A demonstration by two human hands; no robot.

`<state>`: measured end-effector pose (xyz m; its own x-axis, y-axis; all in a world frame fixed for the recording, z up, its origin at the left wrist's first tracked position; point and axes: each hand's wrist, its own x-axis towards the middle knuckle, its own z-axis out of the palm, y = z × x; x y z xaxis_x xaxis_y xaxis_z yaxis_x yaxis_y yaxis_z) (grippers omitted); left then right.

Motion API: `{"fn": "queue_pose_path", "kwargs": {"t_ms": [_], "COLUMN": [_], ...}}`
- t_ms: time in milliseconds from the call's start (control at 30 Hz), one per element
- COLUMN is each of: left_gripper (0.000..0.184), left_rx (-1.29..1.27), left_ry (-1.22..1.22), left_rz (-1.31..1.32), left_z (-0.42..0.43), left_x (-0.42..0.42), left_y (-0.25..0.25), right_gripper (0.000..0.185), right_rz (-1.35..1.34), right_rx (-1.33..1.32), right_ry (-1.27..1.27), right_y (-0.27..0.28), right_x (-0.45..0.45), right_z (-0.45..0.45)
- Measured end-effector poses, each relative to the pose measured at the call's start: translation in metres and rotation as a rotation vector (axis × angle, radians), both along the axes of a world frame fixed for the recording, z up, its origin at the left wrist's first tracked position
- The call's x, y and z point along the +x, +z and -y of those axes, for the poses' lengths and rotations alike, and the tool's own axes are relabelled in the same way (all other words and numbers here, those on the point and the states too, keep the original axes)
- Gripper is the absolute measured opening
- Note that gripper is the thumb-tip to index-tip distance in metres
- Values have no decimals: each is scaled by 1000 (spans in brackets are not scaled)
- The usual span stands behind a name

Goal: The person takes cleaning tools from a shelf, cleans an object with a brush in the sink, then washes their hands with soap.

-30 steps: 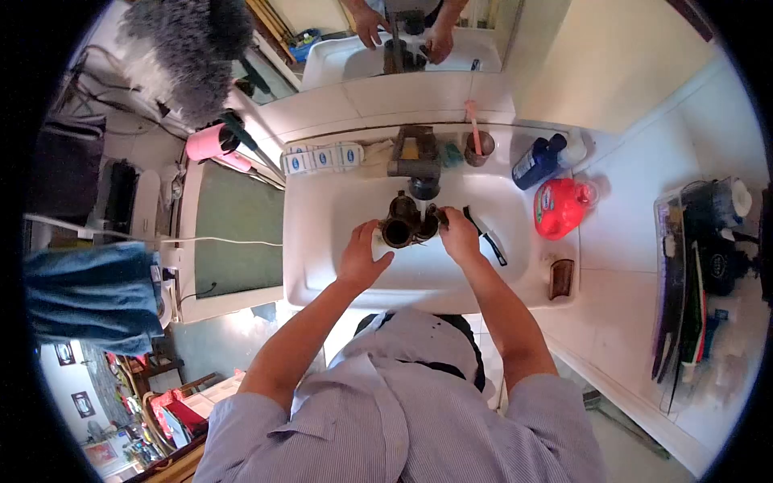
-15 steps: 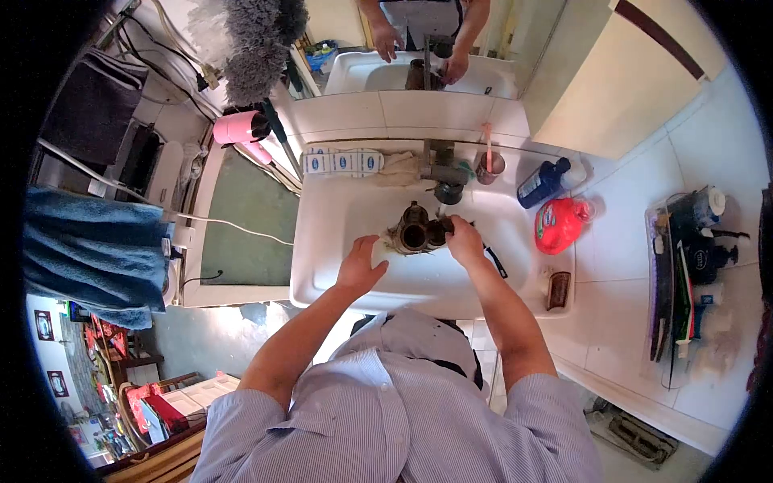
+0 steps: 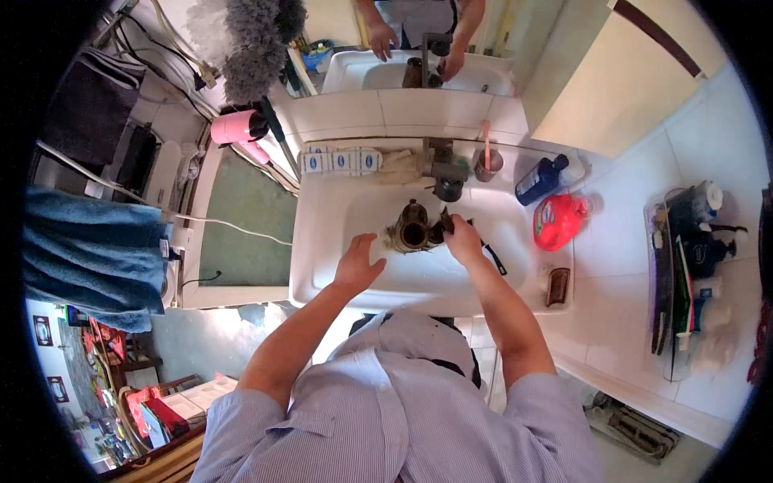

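A dark brown round vessel with a wide open mouth stands in the white sink. Scraps that look like dry fibres lie around its base. Close to its right side, my right hand is closed on a dark piece, held tilted; its exact kind is unclear. My left hand rests near the vessel's left side, fingers spread and holding nothing. On the basin floor, right of my right hand, lies a black-handled tool, partly hidden by my wrist.
Behind the vessel the tap juts over the basin. Along the rim stand a cup with a toothbrush, a blue bottle, a red bottle and a soap dish. A white-and-blue packet lies at back left.
The dark piece in my right hand has turned from showing a round face to a narrow, tilted edge. My left hand stays nearly where it was.
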<state>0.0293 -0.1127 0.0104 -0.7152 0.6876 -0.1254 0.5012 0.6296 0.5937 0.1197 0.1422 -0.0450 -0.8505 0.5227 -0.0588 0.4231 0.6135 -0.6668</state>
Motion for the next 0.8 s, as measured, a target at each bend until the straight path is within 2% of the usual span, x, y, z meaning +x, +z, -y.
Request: {"fn": "queue_pose_path", "kwargs": {"t_ms": [300, 467, 600, 700, 800], "left_gripper": [56, 56, 56, 55, 55], "left_rx": [18, -5, 23, 25, 18], "left_ry": [-21, 19, -1, 14, 10], "left_rz": [-53, -6, -43, -36, -37], "left_z": [3, 3, 5, 5, 4], "left_x": [-2, -1, 0, 2, 2], "left_y": [-1, 3, -1, 1, 1], "right_gripper": [33, 33, 35, 35, 32], "right_rz": [59, -81, 47, 27, 32], "right_rx": [18, 37, 2, -59, 7], "right_ry": [9, 24, -7, 5, 18], "right_y": [4, -4, 1, -2, 0], "right_x": [-6, -5, -8, -8, -7], "right_z": [3, 1, -1, -3, -2]}}
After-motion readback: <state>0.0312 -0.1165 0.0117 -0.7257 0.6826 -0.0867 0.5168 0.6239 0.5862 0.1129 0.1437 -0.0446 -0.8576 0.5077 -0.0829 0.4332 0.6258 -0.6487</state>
